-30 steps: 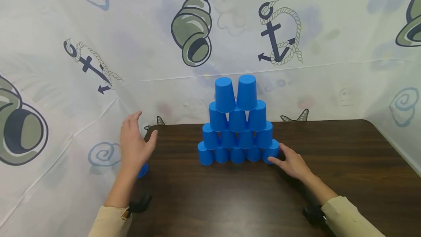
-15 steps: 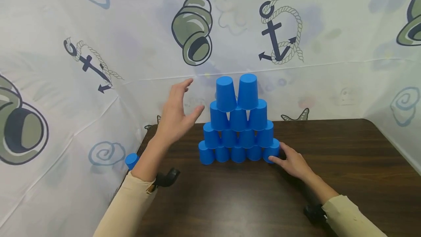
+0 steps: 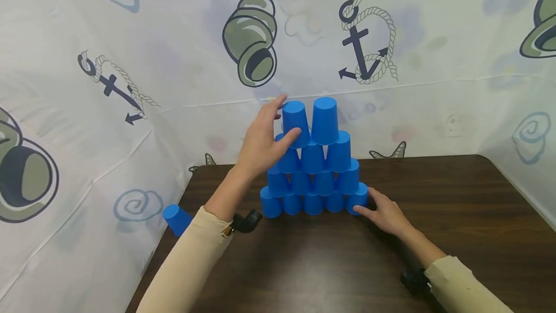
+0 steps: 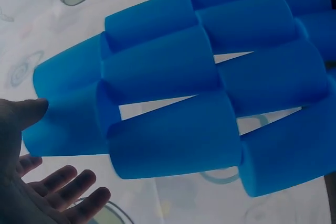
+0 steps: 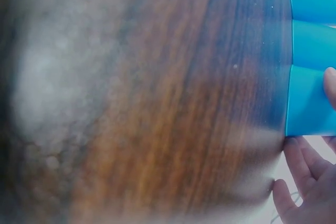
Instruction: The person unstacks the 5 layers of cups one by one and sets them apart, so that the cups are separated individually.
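Note:
A pyramid of upside-down blue cups (image 3: 313, 158) stands on the dark wooden table, with two cups at the top. My left hand (image 3: 265, 141) is raised around the top-left cup (image 3: 296, 119). Its thumb overlaps that cup's front, and in the left wrist view the other fingers (image 4: 79, 187) are spread beside the cup; contact is unclear. At the pyramid's lower right, my right hand (image 3: 388, 214) holds the end cup (image 3: 357, 200) of the bottom row, thumb in front and fingers at its far side. The right wrist view shows the same end cup (image 5: 308, 103) under the thumb.
Another blue cup (image 3: 177, 220) leans tilted at the table's left edge, partly behind my left sleeve (image 3: 188, 260). A white printed cloth (image 3: 304, 37) hangs behind and left of the table (image 3: 321, 264).
My left hand has moved right from the table's left side to the top-left cup. The right hand stays at the bottom-right cup, and the pyramid has not changed.

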`<state>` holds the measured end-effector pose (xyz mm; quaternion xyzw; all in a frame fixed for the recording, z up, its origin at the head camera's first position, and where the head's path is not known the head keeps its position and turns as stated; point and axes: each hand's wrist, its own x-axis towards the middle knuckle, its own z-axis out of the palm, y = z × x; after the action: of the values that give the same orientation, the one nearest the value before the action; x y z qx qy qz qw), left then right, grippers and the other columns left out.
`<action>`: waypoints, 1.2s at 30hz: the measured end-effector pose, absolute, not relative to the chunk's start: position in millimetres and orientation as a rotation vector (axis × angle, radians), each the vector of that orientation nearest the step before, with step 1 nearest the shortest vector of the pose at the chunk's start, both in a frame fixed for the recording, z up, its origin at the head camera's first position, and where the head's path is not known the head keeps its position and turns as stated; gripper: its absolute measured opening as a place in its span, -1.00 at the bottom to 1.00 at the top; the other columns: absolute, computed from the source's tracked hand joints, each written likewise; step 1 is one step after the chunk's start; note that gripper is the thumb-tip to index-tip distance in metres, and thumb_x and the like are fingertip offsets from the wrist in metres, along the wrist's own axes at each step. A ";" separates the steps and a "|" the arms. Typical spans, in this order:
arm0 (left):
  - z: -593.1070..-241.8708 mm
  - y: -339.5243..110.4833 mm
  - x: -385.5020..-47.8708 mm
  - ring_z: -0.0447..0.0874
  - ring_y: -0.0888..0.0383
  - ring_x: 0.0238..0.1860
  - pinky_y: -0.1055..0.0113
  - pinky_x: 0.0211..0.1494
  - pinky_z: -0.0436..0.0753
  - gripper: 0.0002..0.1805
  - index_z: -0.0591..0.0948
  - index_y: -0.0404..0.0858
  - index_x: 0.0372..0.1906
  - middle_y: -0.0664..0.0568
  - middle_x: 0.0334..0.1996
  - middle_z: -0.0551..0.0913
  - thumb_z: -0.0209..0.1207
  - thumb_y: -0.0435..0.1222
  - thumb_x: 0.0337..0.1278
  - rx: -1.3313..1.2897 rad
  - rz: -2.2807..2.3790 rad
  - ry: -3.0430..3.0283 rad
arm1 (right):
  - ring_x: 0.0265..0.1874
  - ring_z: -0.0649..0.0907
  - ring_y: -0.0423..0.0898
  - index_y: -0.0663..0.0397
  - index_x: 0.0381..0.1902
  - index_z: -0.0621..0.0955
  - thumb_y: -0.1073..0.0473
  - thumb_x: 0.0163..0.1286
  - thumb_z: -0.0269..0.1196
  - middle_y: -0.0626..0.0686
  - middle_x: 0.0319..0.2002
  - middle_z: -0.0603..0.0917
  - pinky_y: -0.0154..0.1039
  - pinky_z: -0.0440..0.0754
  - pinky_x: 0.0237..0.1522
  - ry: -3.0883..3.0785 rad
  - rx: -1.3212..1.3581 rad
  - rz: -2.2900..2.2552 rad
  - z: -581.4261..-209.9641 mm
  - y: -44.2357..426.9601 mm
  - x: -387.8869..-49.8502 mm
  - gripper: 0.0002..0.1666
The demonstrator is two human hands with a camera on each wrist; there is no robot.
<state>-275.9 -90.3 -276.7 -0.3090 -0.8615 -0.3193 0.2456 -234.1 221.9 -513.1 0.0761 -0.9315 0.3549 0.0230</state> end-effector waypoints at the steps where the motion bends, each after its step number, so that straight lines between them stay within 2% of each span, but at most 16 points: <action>1: -277.2 -89.2 -277.2 0.49 0.10 0.23 0.10 0.13 0.60 -0.21 0.18 -0.02 0.51 0.05 0.39 0.36 0.18 0.06 0.27 -0.833 -0.892 -2.348 | 0.24 0.43 0.39 0.22 0.43 0.25 -0.23 0.36 0.23 0.36 0.29 0.43 0.42 0.36 0.14 -2.882 0.238 1.096 -512.7 221.9 -234.4 -0.09; 10: -281.1 -81.7 -277.7 0.59 0.01 0.14 0.07 0.02 0.67 -0.21 0.25 -0.10 0.47 0.00 0.33 0.45 0.27 0.01 0.21 -0.801 -1.037 -2.354 | 0.22 0.45 0.38 0.23 0.43 0.26 -0.23 0.36 0.23 0.36 0.28 0.45 0.41 0.40 0.12 -2.882 0.247 1.093 -513.3 220.7 -233.7 -0.09; 20: -280.9 -80.7 -277.8 0.58 0.03 0.15 0.13 0.03 0.67 -0.25 0.24 -0.10 0.48 0.01 0.33 0.44 0.25 -0.07 0.25 -0.786 -1.053 -2.326 | 0.22 0.46 0.38 0.23 0.42 0.27 -0.22 0.36 0.24 0.36 0.27 0.45 0.41 0.40 0.12 -2.885 0.233 1.078 -514.0 221.4 -234.1 -0.10; 24: -280.1 -85.2 -276.3 0.59 0.03 0.13 0.16 0.01 0.67 -0.26 0.25 -0.10 0.47 0.01 0.32 0.45 0.25 -0.06 0.25 -0.781 -1.078 -2.283 | 0.21 0.46 0.38 0.23 0.41 0.27 -0.21 0.36 0.24 0.36 0.26 0.46 0.40 0.41 0.12 -2.871 0.245 1.082 -514.0 220.8 -233.3 -0.11; 36: -272.7 -116.9 -258.3 0.60 0.04 0.07 0.06 -0.05 0.69 -0.29 0.33 -0.06 0.42 0.05 0.28 0.49 0.29 -0.05 0.19 -0.703 -1.219 -2.103 | 0.20 0.48 0.37 0.23 0.41 0.28 -0.25 0.36 0.23 0.36 0.24 0.48 0.41 0.41 0.11 -2.864 0.262 1.073 -516.7 222.6 -233.8 -0.09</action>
<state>-258.3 -116.9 -272.7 -0.2650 -0.7926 -0.4595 0.3006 -233.8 222.6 -516.7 0.0853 -0.9324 0.3493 0.0362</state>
